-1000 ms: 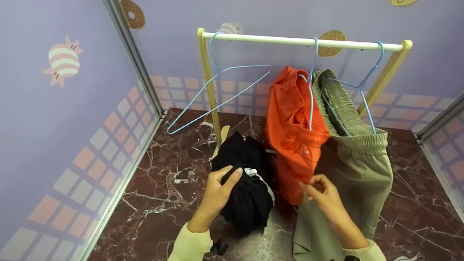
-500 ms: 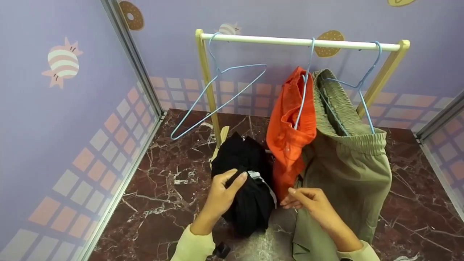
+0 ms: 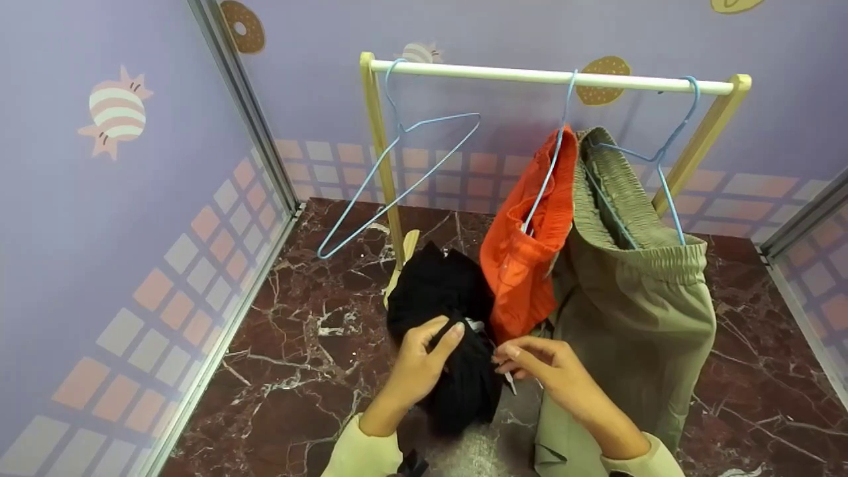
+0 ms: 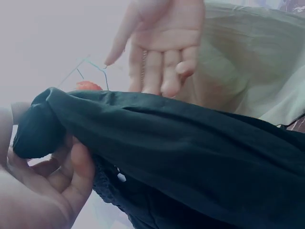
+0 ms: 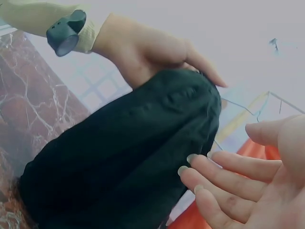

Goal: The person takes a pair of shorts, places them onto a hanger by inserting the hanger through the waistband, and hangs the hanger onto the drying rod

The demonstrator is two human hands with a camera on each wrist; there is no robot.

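Observation:
My left hand (image 3: 424,361) grips a bunched pair of black pants (image 3: 437,285), thumb on top and fingers beneath the cloth. A gathered waistband edge (image 4: 102,183) shows in the left wrist view. A white strip (image 3: 509,381) sticks out beside the black cloth in the head view. My right hand (image 3: 540,364) is at the right side of the pants, its fingers loosely extended with nothing held; in the right wrist view its fingertips (image 5: 190,159) are close to the fabric, and contact is unclear. Orange shorts (image 3: 523,265) hang from a blue hanger (image 3: 553,165) just behind.
A rack with a white rail (image 3: 477,71) stands at the back. On its left hangs a bare blue hanger (image 3: 397,189). Olive pants (image 3: 636,318) hang on the right from another blue hanger (image 3: 669,172). Purple patterned walls (image 3: 165,199) enclose the dark marbled floor (image 3: 285,358).
My right hand has moved left from the orange shorts to the black pants. The orange shorts have swung and turned on their hanger. My left hand has shifted slightly right, still gripping the black pants.

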